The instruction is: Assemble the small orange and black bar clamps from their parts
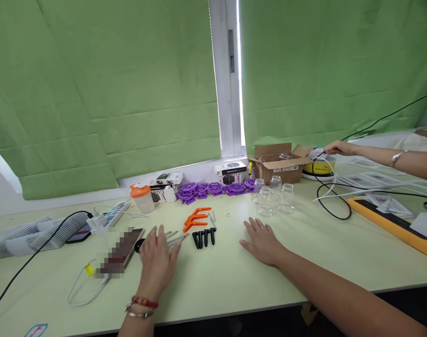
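Note:
My left hand is over the table with its fingers apart, beside several metal rods and a round black part that it partly covers. Whether it touches them I cannot tell. My right hand lies flat on the table, fingers spread, holding nothing. Between the hands are several black angled pieces, orange frame pieces and small metal pins. Purple plastic parts lie in a row behind them. Clear glass jars stand beyond my right hand.
Another person's hand holds a black cable at the right, near an open cardboard box. A phone, power strip and orange-lidded cup are at the left. An orange-edged case lies at the right.

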`<state>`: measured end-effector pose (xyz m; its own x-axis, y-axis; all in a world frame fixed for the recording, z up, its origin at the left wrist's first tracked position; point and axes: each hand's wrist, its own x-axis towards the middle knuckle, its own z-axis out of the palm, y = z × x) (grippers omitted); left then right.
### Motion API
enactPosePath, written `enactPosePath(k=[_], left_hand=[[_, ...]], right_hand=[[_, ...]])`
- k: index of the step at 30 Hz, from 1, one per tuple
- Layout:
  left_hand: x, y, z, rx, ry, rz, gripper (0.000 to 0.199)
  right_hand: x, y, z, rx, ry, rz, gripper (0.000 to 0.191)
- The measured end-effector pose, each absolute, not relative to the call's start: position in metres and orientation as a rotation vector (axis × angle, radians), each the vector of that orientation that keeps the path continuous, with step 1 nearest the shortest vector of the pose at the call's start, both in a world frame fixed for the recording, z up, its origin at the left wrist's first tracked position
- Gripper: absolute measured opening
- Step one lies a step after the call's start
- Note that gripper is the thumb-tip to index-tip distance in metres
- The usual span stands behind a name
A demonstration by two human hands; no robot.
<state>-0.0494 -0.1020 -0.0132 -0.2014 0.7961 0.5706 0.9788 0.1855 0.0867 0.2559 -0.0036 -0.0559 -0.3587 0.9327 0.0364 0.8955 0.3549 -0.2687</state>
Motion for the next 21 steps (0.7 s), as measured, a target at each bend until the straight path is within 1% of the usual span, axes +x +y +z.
enactPosePath(k=[3, 7, 10, 16, 21], left_hand=[[-0.073, -0.119, -0.04, -1.486, -2.239, -0.606, 0.074], [-0.081, -0.124, -0.062, -1.481, -2.314, -0.636, 0.081], [-0.078, -0.12, -0.063, -1.47, -2.311, -0.68, 0.079], [-0.079, -0.115, -0.065, -1.554, -2.303, -0.599, 0.069], [-0.076, -0.115, -0.062, -1.582, -2.353, -0.531, 0.065]], right_hand=[[0.259, -0.006, -0.059, -1.698, -2.461, 0.326, 0.083], [0.257, -0.004, -0.058, -1.722, -2.486, 0.361, 0.086], [0.256, -0.004, -0.058, -1.712, -2.491, 0.367, 0.086], [0.257, -0.005, -0.057, -1.707, -2.5, 0.385, 0.083], [0.257, -0.005, -0.055, -1.709, -2.505, 0.394, 0.085]])
